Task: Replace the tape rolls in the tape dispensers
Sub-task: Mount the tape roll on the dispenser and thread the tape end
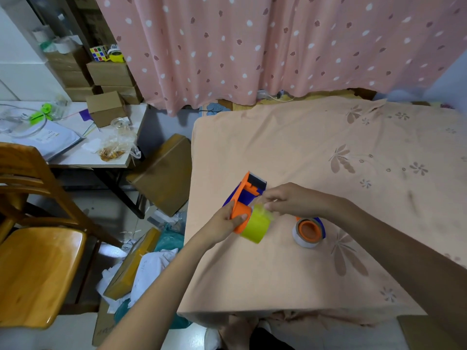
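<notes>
Leftmost, beyond the cloth: a wooden chair [38,248], a cluttered desk [75,147], cardboard boxes [164,173] on the floor. Then, on the peach-covered surface [328,160], near its left edge, an orange-and-blue tape dispenser [246,195], lifted at its rear end and angled away toward the upper right. Left hand [225,223] reaching in from below, fingers wrapped round the orange hub side, thumb pressed on the orange flank. Seated on that hub, a yellow-green tape roll [256,227], its open face turned toward the camera's lower right. Right hand [288,200] coming across from the right with forearm stretched low over the cloth, fingertips pinched just above the roll, probably on the loose tape end, though blur hides the strip itself. Farther right, lying apart on the cloth, a second dispenser [309,232] with a pale, nearly spent roll round its orange hub. Step in hand, as judged: new roll mounted on the first dispenser, free end being drawn out for threading. Next move calls for keeping the pinch firm, leading the strip forward under the roller to the cutter blade at the far end, with the frame held steady.
</notes>
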A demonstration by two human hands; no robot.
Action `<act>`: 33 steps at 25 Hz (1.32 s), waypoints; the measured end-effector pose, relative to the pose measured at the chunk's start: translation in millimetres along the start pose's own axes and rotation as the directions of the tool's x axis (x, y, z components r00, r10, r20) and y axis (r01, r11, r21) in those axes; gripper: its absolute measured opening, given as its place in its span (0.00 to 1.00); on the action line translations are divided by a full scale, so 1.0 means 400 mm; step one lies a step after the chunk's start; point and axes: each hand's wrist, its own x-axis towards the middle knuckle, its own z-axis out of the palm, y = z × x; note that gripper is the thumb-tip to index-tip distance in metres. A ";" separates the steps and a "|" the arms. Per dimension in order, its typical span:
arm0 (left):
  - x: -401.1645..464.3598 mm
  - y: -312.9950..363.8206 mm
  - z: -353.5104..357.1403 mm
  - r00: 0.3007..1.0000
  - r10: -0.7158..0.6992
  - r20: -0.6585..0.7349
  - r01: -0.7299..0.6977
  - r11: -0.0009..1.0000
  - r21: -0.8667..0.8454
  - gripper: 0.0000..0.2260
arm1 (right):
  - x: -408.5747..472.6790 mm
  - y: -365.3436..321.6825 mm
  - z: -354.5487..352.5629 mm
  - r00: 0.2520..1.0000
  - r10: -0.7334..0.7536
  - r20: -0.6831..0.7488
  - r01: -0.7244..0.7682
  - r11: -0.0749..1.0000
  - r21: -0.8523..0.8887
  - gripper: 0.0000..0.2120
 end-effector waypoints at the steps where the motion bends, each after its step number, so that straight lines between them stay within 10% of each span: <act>1: -0.001 0.002 0.003 1.000 0.008 0.019 -0.008 1.000 -0.006 0.21 | 0.001 -0.005 0.004 1.000 -0.005 -0.010 0.005 0.998 0.066 0.15; 7: -0.027 -0.023 0.026 1.000 -0.004 0.008 0.004 0.999 -0.042 0.32 | 0.003 0.012 0.020 0.999 0.019 -0.039 -0.007 0.957 0.289 0.07; 15: -0.093 0.011 0.056 0.987 0.082 -0.135 -0.101 0.985 -0.142 0.13 | -0.002 -0.007 0.021 0.997 0.014 -0.077 0.009 0.955 0.297 0.08; 20: -0.093 0.011 0.052 0.979 0.087 -0.185 -0.110 0.987 -0.113 0.27 | -0.002 -0.013 0.033 0.991 -0.029 -0.131 0.054 0.979 0.195 0.11; 33: -0.102 0.025 0.090 0.985 0.148 -0.089 -0.166 0.956 -0.244 0.14 | 0.007 -0.041 -0.011 0.994 -0.068 -0.089 0.059 0.994 -0.097 0.09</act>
